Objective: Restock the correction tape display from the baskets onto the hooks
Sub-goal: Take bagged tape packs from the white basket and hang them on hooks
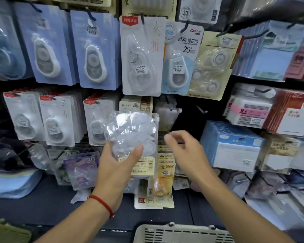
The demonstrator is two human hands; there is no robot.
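Correction tape pack, clear bag with card foot, pinched low in left hand to keep its top hole free for bare hook near its upper right; right hand loose, holding nothing, above basket.

Glossy, crinkled clear plastic on the correction tape pack; below, matt slotted plastic on the basket.

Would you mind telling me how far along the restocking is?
Most hooks already carry packs, like the blue packs up top. In hand: the left hand holds a clear pack, not yet hung; the right hand is free. A basket waits below, contents unseen.
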